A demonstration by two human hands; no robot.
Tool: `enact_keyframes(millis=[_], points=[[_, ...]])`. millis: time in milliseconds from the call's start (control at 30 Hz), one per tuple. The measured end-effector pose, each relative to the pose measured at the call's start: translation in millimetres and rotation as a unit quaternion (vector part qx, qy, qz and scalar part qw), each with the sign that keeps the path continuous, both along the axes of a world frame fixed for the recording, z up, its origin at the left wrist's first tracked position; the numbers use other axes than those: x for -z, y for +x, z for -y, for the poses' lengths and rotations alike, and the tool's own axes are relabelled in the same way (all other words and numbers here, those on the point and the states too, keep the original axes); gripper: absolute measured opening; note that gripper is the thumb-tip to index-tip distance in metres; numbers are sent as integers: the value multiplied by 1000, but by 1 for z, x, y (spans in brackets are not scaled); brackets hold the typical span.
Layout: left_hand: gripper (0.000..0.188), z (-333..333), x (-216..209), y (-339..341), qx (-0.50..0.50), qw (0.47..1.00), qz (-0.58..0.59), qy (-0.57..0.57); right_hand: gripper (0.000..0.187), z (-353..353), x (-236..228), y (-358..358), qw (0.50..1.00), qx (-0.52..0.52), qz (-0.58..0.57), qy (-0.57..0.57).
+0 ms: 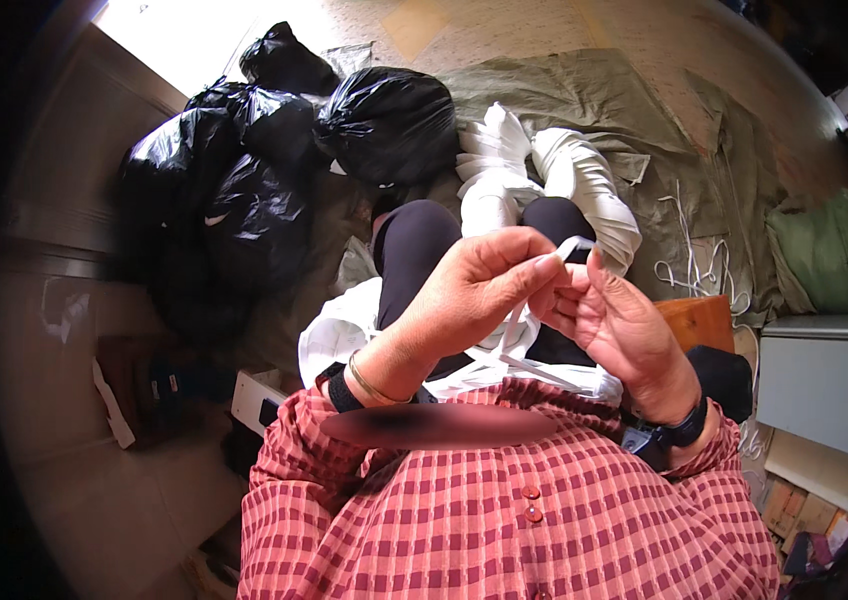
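Note:
My left hand [489, 285] is closed, pinching a narrow white fabric strip [572, 246] between thumb and forefinger above my lap. Close beside it, my right hand [624, 325] has its fingers curled and its thumb raised at the other end of the strip's small loop. Below the hands, more white strip [514, 362] trails down onto white cloth [469, 378] across my lap. Another part of the white cloth [336, 332] bulges out by my left wrist. The fingers partly hide the strip where they grip it.
Black plastic bags [389, 125] are piled ahead on the left. Overlapping white fabric pieces [589, 190] lie beyond my knees on a grey-green sheet [564, 85]. White cord [694, 265] tangles at the right, near a green bundle [824, 255] and a pale box [829, 395].

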State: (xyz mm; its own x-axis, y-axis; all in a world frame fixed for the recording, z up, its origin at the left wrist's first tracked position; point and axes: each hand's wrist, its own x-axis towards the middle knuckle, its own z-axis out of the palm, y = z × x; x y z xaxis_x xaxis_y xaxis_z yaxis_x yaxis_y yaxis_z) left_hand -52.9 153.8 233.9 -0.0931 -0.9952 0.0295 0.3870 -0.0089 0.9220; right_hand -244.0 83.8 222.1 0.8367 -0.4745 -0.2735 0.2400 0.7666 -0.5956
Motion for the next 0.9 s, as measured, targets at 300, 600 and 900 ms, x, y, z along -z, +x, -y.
enact_keyframes(millis=[300,600,900], points=[[17,-2,15,-16,48,997,14,61,33,24,-21,16,997,73,26,0],[31,-55,12,154,-169,941,-261,-135,18,256,12,-283,843,529,-90,28],[52,-8,0,34,146,965,38,215,11,116,-30,-46,939,342,-17,-2]])
